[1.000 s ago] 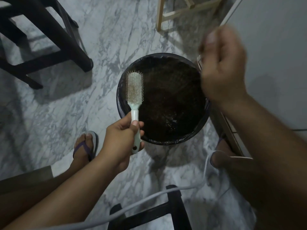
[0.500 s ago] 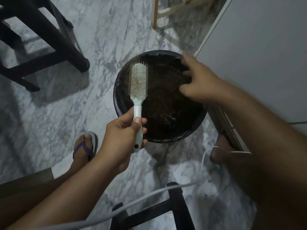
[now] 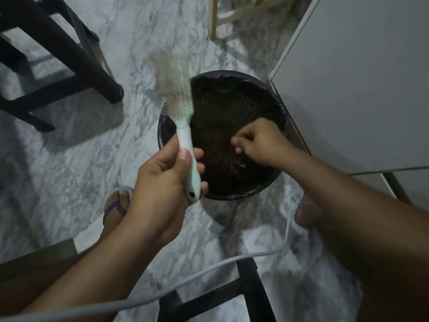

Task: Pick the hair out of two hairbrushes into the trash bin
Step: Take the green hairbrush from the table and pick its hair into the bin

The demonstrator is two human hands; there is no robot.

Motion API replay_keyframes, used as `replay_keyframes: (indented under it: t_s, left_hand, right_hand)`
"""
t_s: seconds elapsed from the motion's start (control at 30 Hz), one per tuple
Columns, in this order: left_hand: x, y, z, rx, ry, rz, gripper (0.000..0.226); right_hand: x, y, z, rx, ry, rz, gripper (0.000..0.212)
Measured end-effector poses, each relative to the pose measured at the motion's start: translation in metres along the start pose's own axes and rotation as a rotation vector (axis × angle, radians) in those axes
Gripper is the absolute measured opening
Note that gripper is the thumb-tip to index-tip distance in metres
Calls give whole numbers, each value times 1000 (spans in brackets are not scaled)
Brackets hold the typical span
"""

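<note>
Left hand (image 3: 162, 182) is clamping round the pale handle of the hairbrush (image 3: 183, 126), holding its blurred head over the near-left rim of the trash bin (image 3: 282, 117). I am pinching my right hand (image 3: 260, 142) together above the bin's dark liner; whether hair is between the fingertips I cannot tell. Light, rigid plastic, I judge; the hair is wispy and clingy, so I am gripping low on the handle.

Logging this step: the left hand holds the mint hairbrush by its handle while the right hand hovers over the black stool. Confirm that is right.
Not quite. In the head view the right hand is over the black trash bin, not the stool. The left hand does hold the mint hairbrush by its handle.
</note>
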State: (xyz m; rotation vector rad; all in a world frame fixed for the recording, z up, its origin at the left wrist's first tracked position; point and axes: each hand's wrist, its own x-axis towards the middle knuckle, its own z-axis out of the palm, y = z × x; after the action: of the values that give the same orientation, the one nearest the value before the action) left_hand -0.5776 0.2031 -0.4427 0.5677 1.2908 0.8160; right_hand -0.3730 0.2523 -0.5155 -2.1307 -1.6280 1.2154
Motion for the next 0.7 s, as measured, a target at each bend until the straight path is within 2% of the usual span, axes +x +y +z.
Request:
replay_keyframes:
  t_s: [0.17,0.27,0.3,0.4,0.47,0.5,0.53,0.6,0.63,0.7]
  left_hand:
    - [3,14,-5,-26,15,58,37]
    - [2,14,-4,-3,22,36,37]
    - [1,13,-4,11,25,26,37]
    - [-1,9,-3,55,31,-10,37]
    - [-2,5,-3,74,34,-30,37]
    - [-2,3,-3,84,34,-38,37]
    - [-2,1,-2,94,29,-44,36]
    - [-3,-2,-2,111,18,-54,37]
    - [-3,-5,-2,121,13,-61,37]
    - [-3,-9,-1,135,3,-76,36]
  right_hand:
    - [5,31,23,-343,-228,191,13]
    - [4,15,19,-306,-255,184,12]
    - [4,9,16,-353,-285,173,19]
    - [0,-5,1,-665,-491,194,82]
    - [-1,-17,-17,-714,-440,142,95]
    - [-2,-24,-28,-667,-350,81,91]
    - [-2,-30,-38,-581,-232,13,76]
    - [-7,-42,-56,-349,-43,-93,32]
    - [-10,-47,-61,-240,-8,-128,22]
    - [-12,-50,-60,-68,35,-182,21]
